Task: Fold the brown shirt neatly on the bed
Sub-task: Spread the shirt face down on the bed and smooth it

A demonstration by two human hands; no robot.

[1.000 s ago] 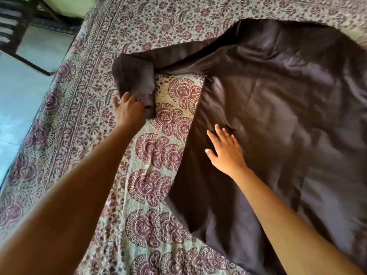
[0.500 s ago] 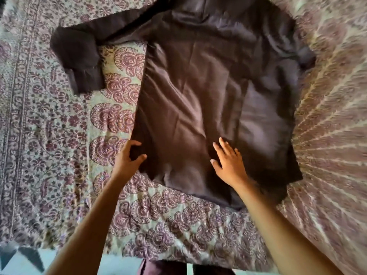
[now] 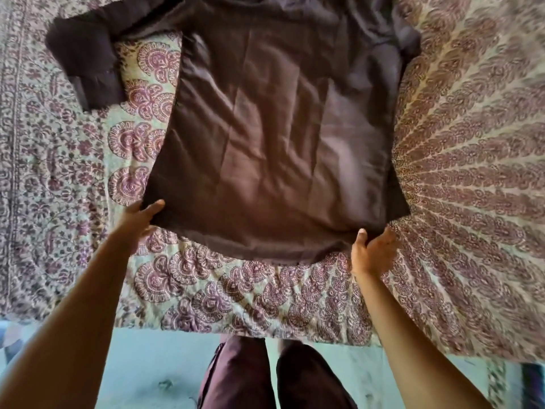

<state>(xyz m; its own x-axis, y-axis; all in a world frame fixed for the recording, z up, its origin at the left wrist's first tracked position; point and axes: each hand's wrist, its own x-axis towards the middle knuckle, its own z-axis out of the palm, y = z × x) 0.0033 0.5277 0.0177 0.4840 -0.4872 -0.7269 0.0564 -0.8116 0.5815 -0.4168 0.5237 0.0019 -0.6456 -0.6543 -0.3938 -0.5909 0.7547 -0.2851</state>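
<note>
now the dark brown satiny shirt (image 3: 274, 137) lies spread flat on the purple paisley cotton bedspread (image 3: 472, 160), its hem toward the bedspread's near edge. the left hand (image 3: 141, 216) pinches one hem corner, thumb on top. the right hand (image 3: 373, 252) cups the other corner palm-up; whether it has closed on the cloth cannot be told. both corners should rise together, level and taut, so the slippery cloth folds away from that edge without creasing. the bent sleeve (image 3: 85, 63), far from that edge, likely needs tucking in first.
</note>
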